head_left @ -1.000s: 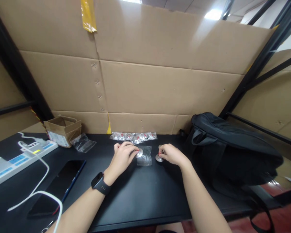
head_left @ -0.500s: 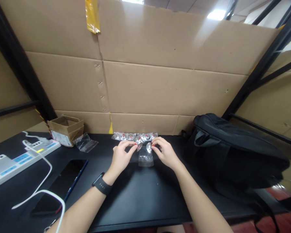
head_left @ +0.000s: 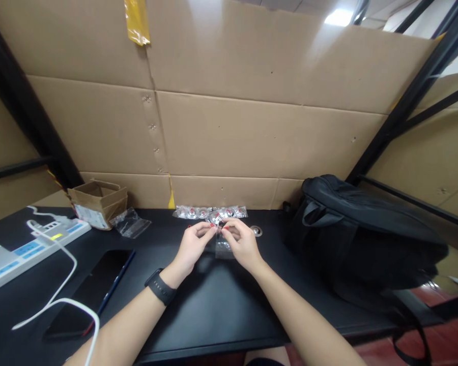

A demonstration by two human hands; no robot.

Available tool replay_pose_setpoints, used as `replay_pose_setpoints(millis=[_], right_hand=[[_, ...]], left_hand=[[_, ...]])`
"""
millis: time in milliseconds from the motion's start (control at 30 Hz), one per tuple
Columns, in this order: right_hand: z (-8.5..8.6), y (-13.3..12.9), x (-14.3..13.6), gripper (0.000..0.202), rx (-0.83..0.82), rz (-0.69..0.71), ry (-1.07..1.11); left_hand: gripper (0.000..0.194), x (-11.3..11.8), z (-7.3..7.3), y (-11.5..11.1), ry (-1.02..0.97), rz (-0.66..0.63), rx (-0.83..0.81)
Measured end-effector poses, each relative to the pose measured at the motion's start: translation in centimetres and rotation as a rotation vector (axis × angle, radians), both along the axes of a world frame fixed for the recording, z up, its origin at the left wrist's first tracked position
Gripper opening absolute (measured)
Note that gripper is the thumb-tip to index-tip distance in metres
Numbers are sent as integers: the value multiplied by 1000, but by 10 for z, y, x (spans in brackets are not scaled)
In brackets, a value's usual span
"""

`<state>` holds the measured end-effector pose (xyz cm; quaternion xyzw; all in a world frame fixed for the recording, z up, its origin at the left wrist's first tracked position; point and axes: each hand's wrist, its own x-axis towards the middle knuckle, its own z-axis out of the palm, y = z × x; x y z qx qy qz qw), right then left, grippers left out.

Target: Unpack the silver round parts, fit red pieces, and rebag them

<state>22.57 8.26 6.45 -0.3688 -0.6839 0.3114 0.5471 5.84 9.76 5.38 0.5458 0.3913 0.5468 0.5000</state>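
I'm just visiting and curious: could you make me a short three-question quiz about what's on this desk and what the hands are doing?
1. True or false: the left hand and right hand meet at a small clear bag above the black desk.
2. What lies against the cardboard wall just beyond the hands?
A. a row of bagged metal parts
B. a stack of books
C. a keyboard
3. Which wrist wears the black watch?

Key:
1. True.
2. A.
3. The left wrist.
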Motion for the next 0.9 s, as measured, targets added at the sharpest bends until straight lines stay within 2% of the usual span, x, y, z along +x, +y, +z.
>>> replay_pose_setpoints(millis=[100, 233, 433, 533, 600, 700, 800, 900], right_hand=[[-1, 1, 1, 28, -157, 85, 127], [1, 0, 3, 45, -243, 128, 147], [2, 2, 7, 52, -110, 32, -26], [8, 5, 23, 50, -62, -35, -144], [16, 6, 39, 56, -53, -39, -253], [26, 5, 63, 41, -122, 49, -487], [32, 2, 73, 28, -176, 115, -724], [32, 0, 71, 22, -150, 143, -838]], left_hand=[[27, -1, -2, 2, 95, 32, 67], [26, -1, -4, 4, 175, 77, 117], [25, -1, -7, 5, 227, 59, 171], [22, -4, -7, 3, 461, 34, 295], [18, -6, -8, 0, 684, -70, 436], [18, -8, -12, -2, 904, -209, 594], [24, -6, -16, -2, 971, -248, 623], [25, -5, -18, -1, 994, -272, 615]])
